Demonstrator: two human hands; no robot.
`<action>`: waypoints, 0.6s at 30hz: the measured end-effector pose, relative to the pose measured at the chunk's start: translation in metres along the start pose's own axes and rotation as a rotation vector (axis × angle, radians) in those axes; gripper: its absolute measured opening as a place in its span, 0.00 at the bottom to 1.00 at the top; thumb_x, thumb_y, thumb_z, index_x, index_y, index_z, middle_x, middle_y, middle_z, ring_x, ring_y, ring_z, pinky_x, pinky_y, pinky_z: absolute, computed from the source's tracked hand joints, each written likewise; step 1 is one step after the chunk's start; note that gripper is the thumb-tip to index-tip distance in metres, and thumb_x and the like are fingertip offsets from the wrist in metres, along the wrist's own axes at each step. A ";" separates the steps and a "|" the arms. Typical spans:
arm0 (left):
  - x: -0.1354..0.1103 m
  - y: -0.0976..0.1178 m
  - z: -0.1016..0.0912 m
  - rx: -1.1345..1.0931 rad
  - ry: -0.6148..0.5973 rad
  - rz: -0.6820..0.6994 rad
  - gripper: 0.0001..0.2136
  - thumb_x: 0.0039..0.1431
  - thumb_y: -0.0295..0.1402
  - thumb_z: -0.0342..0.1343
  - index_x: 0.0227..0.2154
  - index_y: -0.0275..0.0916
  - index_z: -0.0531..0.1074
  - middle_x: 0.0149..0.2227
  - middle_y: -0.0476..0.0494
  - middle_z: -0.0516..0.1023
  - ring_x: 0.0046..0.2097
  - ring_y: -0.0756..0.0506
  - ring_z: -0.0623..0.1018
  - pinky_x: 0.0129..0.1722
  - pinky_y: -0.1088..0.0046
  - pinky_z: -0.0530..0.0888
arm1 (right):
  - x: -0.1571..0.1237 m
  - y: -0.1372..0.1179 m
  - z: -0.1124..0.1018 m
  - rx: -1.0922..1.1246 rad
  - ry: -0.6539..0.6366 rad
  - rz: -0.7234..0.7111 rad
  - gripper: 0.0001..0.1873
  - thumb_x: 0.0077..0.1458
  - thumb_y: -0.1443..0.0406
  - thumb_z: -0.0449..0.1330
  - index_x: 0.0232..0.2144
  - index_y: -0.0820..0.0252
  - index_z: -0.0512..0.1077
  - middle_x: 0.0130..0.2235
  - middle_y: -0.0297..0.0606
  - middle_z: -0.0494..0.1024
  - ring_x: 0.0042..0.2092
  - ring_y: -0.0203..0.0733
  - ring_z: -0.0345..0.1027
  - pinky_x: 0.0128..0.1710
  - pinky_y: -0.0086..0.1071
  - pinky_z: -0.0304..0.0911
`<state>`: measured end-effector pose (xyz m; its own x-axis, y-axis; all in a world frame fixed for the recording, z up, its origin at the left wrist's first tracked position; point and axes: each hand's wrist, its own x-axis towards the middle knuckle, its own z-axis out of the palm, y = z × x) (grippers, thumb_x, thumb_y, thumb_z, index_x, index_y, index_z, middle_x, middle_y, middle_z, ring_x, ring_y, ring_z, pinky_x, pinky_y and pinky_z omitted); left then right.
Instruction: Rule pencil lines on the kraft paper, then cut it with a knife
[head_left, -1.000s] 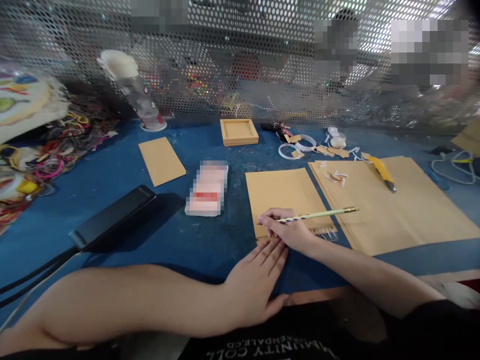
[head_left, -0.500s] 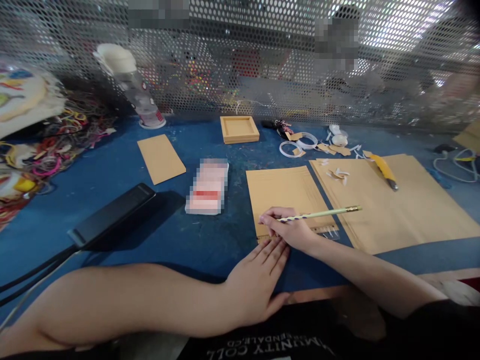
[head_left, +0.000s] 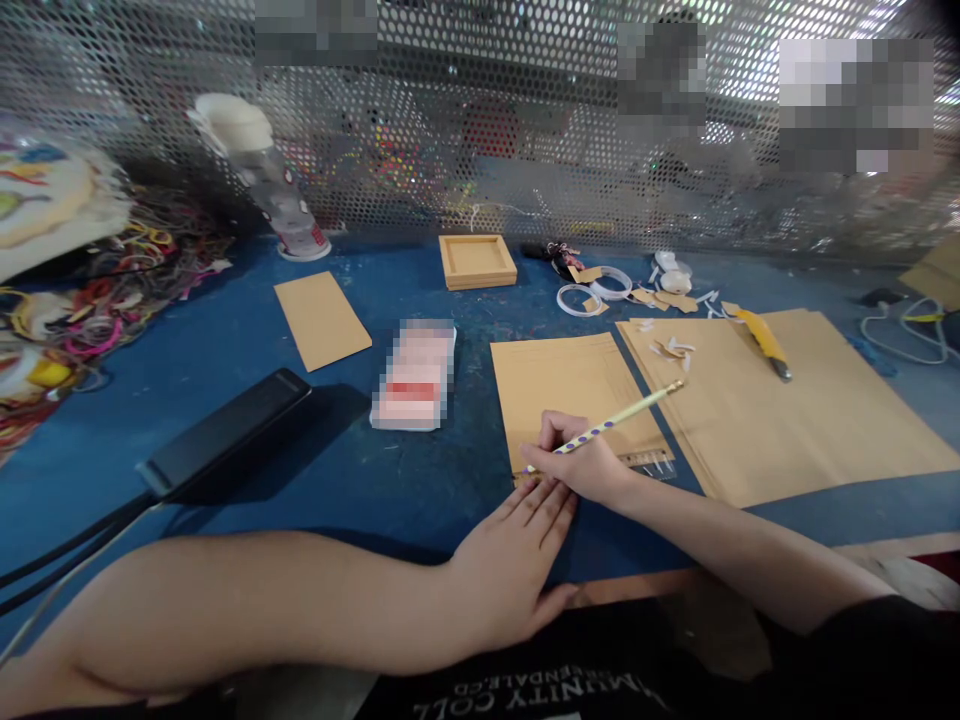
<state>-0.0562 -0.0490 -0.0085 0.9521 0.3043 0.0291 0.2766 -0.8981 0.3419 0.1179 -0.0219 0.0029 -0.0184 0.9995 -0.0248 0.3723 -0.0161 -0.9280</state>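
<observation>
My right hand grips a pale green pencil, its tip down at the near left corner of a tan cardboard sheet. A clear ruler lies along that sheet's near edge, partly under the hand. My left hand lies flat on the blue table just in front of the sheet, fingers stretched out and touching the sheet's near edge.
A larger tan sheet lies to the right with a yellow utility knife on it. A small wooden tray, tape rings, a small tan card, a black flat device and a bottle stand around. A perforated metal wall rises behind.
The pencil has swung from nearly level to slanting up to the right, and its tip has dropped to the sheet's near corner. My left hand has stayed put.
</observation>
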 end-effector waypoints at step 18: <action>0.001 -0.002 0.003 0.057 -0.011 0.031 0.47 0.59 0.62 0.43 0.65 0.22 0.47 0.68 0.26 0.46 0.69 0.35 0.45 0.67 0.59 0.42 | 0.001 0.001 0.002 -0.054 0.003 -0.023 0.13 0.46 0.67 0.58 0.18 0.57 0.57 0.19 0.25 0.58 0.22 0.31 0.50 0.21 0.26 0.48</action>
<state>-0.0554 -0.0477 -0.0121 0.9616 0.2728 0.0287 0.2535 -0.9238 0.2868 0.1161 -0.0211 0.0015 -0.0250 0.9997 -0.0025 0.4217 0.0083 -0.9067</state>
